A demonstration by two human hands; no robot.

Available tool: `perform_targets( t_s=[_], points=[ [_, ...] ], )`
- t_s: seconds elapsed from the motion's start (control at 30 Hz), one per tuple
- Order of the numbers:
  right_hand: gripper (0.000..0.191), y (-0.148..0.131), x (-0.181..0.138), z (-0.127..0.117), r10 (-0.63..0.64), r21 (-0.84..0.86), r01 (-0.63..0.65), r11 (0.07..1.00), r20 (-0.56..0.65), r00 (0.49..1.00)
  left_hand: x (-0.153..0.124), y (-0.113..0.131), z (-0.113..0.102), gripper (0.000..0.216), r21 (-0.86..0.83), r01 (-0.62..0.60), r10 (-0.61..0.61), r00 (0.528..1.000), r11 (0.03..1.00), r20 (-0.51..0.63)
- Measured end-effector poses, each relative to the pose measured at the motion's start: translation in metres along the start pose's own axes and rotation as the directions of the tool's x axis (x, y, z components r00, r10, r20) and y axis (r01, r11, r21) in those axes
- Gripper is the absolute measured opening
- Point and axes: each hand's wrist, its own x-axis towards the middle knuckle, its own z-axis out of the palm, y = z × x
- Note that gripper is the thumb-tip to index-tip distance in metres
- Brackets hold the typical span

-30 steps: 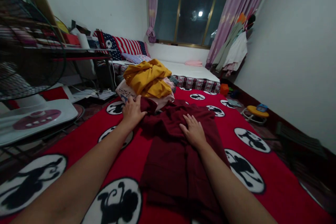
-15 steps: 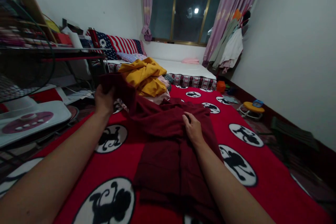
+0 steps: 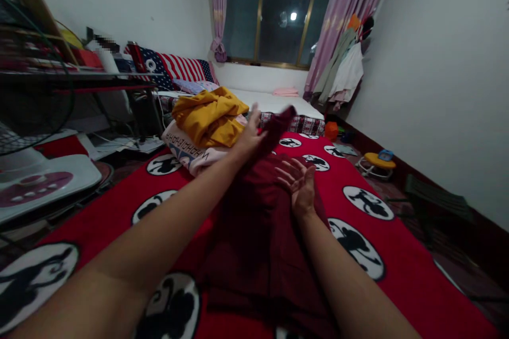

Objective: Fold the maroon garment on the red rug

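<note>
A dark maroon garment point(image 3: 258, 222) lies spread on the red blanket point(image 3: 358, 286) with black-and-white round prints. My left hand point(image 3: 251, 136) is raised over it and grips one end of the garment, a maroon flap point(image 3: 278, 122) that sticks up to the right of the fingers. My right hand point(image 3: 300, 183) hovers just above the garment's right side, palm turned up and fingers spread, holding nothing. A pile of clothes, with a mustard-yellow garment point(image 3: 207, 116) on top of a pale printed one point(image 3: 186, 151), sits just beyond my left hand.
A fan point(image 3: 27, 111) with a white base stands at the left beside a cluttered shelf point(image 3: 79, 69). A mattress point(image 3: 278, 103) lies under the window, clothes hang point(image 3: 342, 74) at the right, and a small yellow toy point(image 3: 376, 161) sits on the floor by the wall.
My left hand has swung the gripped end of the maroon garment from the left across to the centre. My right hand has lifted off the cloth and turned palm up.
</note>
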Motion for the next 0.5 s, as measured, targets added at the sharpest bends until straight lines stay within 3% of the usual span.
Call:
perform_targets(
  t_s=[0.07,0.17,0.23,0.33,0.4,0.5],
  points=[
    [0.057,-0.007,0.0,0.0,0.084,0.115,-0.087,0.99,0.026,0.996,-0.015,0.004,0.03,0.066,0.02,-0.049,0.046,0.991,0.999,0.122],
    [0.054,-0.015,0.002,-0.002,0.14,0.221,-0.147,0.964,0.047,0.989,-0.044,-0.008,0.042,0.046,0.104,-0.042,0.016,0.971,0.994,0.24],
    [0.042,-0.016,0.005,-0.005,0.187,0.239,-0.18,0.954,-0.008,0.982,-0.057,-0.026,0.034,0.031,0.154,0.008,-0.043,0.973,0.988,0.225],
    [0.016,-0.013,0.011,-0.011,0.32,0.14,-0.305,0.942,-0.098,0.942,-0.06,-0.049,0.013,0.027,0.188,0.082,-0.118,0.976,0.979,0.185],
    [0.013,-0.011,0.016,-0.014,0.367,0.007,-0.369,0.929,-0.139,0.92,-0.056,-0.058,0.001,0.027,0.172,0.134,-0.163,0.973,0.976,0.165],
    [0.015,-0.014,0.024,-0.021,0.289,-0.166,-0.328,0.93,-0.223,0.931,-0.049,-0.061,-0.008,0.028,0.099,0.204,-0.216,0.967,0.974,0.132]
  ],
)
